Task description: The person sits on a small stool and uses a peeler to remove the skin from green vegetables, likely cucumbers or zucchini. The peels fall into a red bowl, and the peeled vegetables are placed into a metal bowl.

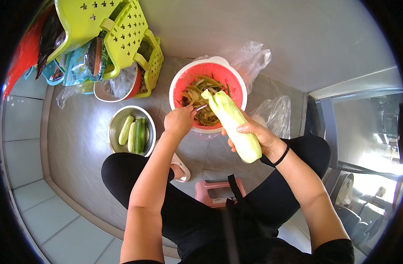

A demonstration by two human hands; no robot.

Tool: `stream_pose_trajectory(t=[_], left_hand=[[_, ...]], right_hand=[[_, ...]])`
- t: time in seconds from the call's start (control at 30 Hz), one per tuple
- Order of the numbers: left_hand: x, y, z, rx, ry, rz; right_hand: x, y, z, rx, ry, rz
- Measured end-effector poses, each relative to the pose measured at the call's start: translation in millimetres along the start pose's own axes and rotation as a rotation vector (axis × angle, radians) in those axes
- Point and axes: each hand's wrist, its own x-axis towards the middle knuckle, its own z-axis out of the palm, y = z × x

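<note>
In my right hand (256, 132) is a large, pale green peeled gourd (236, 128), gripped near its thick lower end and tilted. Its narrow stem end hangs over a red bin with a white rim (242, 86), which holds vegetable peelings (206, 117). My left hand (180, 120) is closed around a small tool with a metal part (201, 107), just left of the gourd; its exact kind is partly hidden by my fingers. A steel bowl (113, 123) to the left contains two pale peeled vegetables (126, 130) and a dark green zucchini (140, 135).
Lime-green plastic baskets (127, 36) with packages stand at the upper left, beside a red-and-white bowl (130, 89). Clear plastic bags (274, 114) lie right of the bin. A pink stool (203, 194) is between my legs. A glass-panelled door (363, 125) stands at the right.
</note>
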Motion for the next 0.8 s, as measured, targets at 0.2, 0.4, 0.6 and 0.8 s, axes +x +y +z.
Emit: stream_pose_trajectory(t=[0.2, 0.4, 0.6, 0.8], left_hand=[[0, 23, -17, -0.083, 0.266, -0.074], [-26, 59, -29, -0.359, 0.467, 0.390], [-31, 63, -18, -0.274, 0.477, 0.434], [1, 26, -4, -0.139, 0.305, 0.062]], right_hand=[[5, 3, -14, 0.015, 0.153, -0.010], [7, 4, -17, 0.004, 0.234, -0.062], [3, 5, -17, 0.088, 0.186, 0.023], [-6, 6, -5, 0.047, 0.062, 0.031]])
